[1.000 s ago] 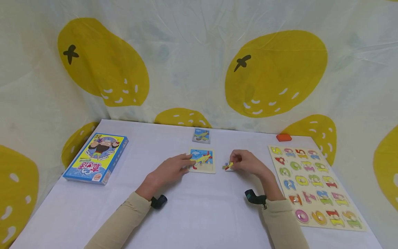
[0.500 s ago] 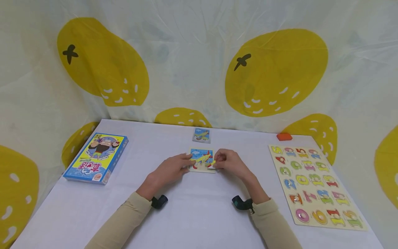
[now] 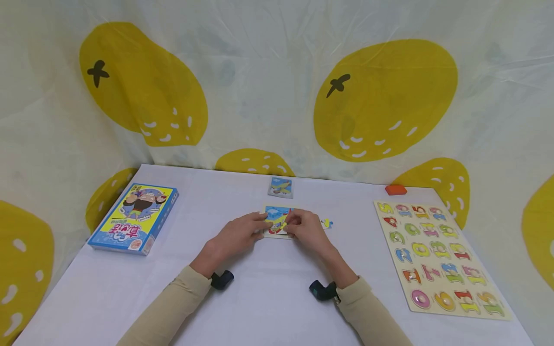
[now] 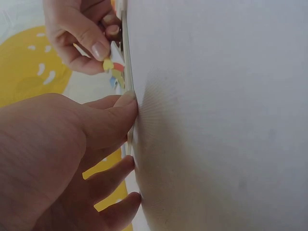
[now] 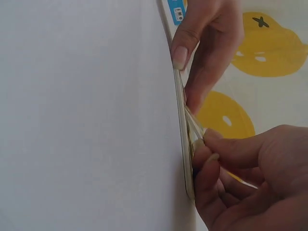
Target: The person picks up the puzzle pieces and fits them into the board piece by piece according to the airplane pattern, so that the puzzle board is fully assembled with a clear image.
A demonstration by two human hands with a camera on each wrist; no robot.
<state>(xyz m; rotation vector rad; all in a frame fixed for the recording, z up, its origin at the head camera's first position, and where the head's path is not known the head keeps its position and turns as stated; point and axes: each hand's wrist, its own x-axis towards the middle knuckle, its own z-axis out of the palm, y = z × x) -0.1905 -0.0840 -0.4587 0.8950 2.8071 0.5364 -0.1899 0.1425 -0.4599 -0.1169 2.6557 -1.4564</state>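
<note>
A small wooden jigsaw board (image 3: 272, 236) with an airplane picture lies flat at the middle of the table. My left hand (image 3: 242, 233) holds its left side, the thumb (image 4: 126, 98) against the board's edge. Over the right part of the board, my right hand (image 3: 309, 233) pinches a yellow, red and white puzzle piece (image 4: 115, 63) between thumb and fingers. In the right wrist view that piece (image 5: 194, 125) is tilted, its lower end at the board. The right hand hides part of the picture. Another loose piece (image 3: 327, 223) lies just right of the hand.
Behind the board is a small airplane picture card (image 3: 280, 187). A blue and yellow box (image 3: 134, 218) lies at the left, a wooden number board (image 3: 433, 259) at the right. An orange block (image 3: 396, 190) sits near the back right edge.
The right hand has moved left with the puzzle piece, from the table beside the board to over its right part. The left hand stays on the board's left side.
</note>
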